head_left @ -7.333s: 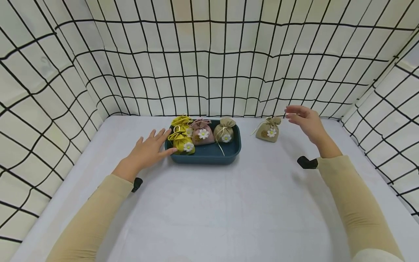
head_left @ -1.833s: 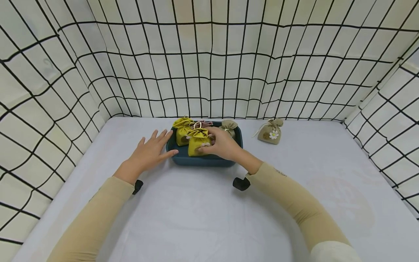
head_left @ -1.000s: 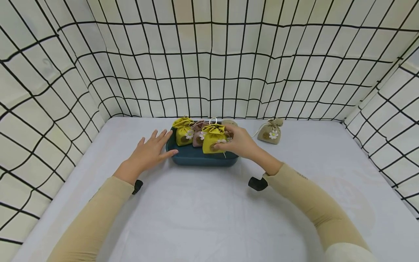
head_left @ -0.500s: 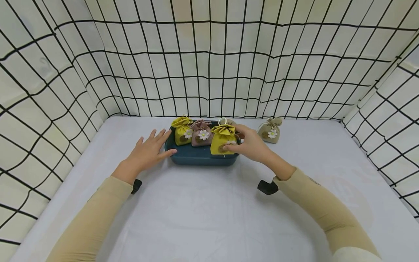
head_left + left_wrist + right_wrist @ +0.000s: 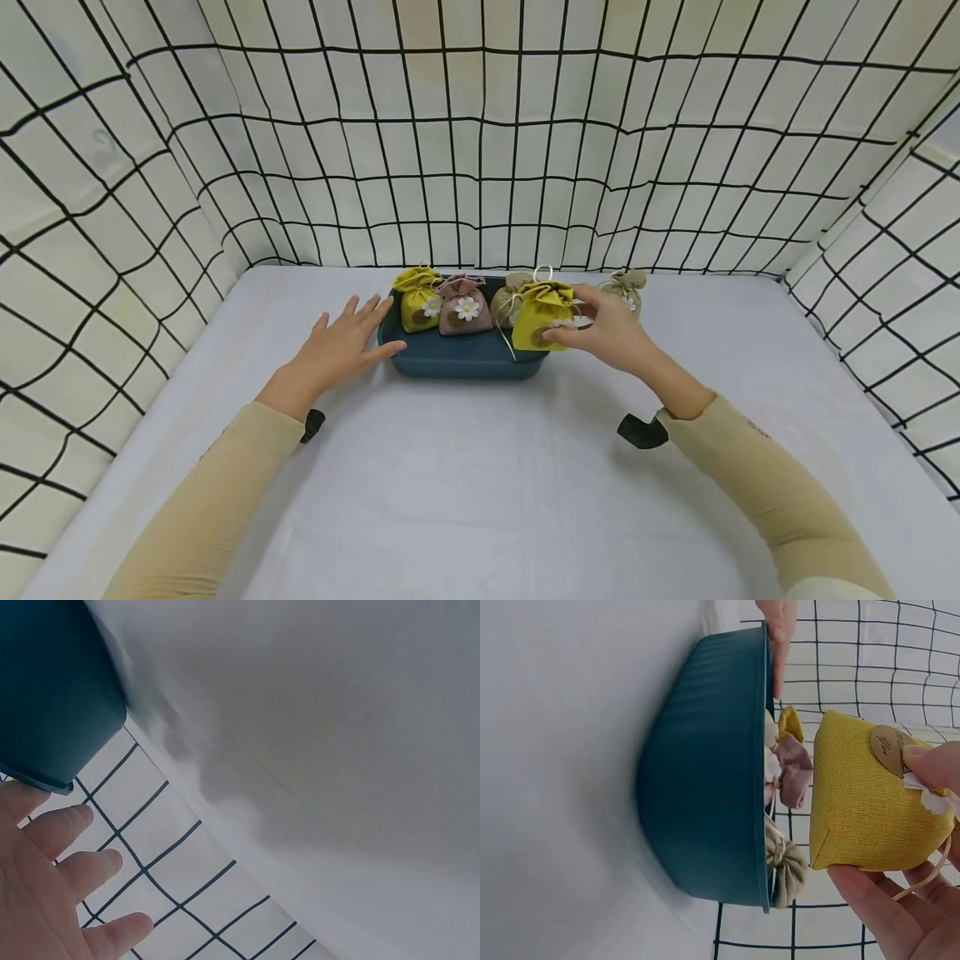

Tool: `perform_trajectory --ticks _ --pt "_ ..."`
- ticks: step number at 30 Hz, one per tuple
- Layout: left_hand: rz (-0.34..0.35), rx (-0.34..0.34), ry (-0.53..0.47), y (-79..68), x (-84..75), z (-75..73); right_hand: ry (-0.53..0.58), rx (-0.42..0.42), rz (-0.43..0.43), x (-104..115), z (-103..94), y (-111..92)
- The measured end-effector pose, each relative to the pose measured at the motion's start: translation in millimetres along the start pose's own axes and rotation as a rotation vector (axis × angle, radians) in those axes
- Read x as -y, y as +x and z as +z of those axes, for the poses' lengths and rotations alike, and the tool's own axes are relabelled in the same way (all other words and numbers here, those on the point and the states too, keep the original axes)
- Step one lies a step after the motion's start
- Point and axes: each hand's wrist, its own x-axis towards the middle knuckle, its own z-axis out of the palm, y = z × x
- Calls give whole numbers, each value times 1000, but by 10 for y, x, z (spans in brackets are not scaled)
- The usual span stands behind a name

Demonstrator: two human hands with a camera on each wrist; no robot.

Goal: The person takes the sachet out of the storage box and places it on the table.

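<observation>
A yellow drawstring pouch [image 5: 542, 321] with a white flower and a round tag is pinched in my right hand [image 5: 617, 332], held above the right end of a dark teal tray [image 5: 465, 365]. The right wrist view shows the pouch [image 5: 877, 802] raised clear of the tray's rim, thumb on its tag. My left hand [image 5: 333, 354] has its fingers spread at the tray's left end, by the rim. Inside the tray sit another yellow pouch [image 5: 417, 307], a mauve pouch [image 5: 463, 310] and a khaki pouch [image 5: 506, 302], partly hidden by the held one.
A second khaki pouch [image 5: 628, 287] stands on the white table [image 5: 465, 483] right of the tray, partly behind my right hand. Black-lined grid netting over pale sheets [image 5: 480, 150] encloses the back and sides.
My right hand came from the right, picked up the front-left yellow pouch and carried it rightward across the tray. The left hand stays put.
</observation>
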Motion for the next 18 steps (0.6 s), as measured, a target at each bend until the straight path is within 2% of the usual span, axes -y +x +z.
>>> perform_trajectory --ticks 5,12,18 --pt "1 4 6 9 1 -3 16 -25 22 -37 -92 -46" --pt "1 5 1 17 14 15 -48 -61 79 -91 -211 -142" --pt "-5 10 0 8 2 -2 -46 -73 136 -202 -309 -232"
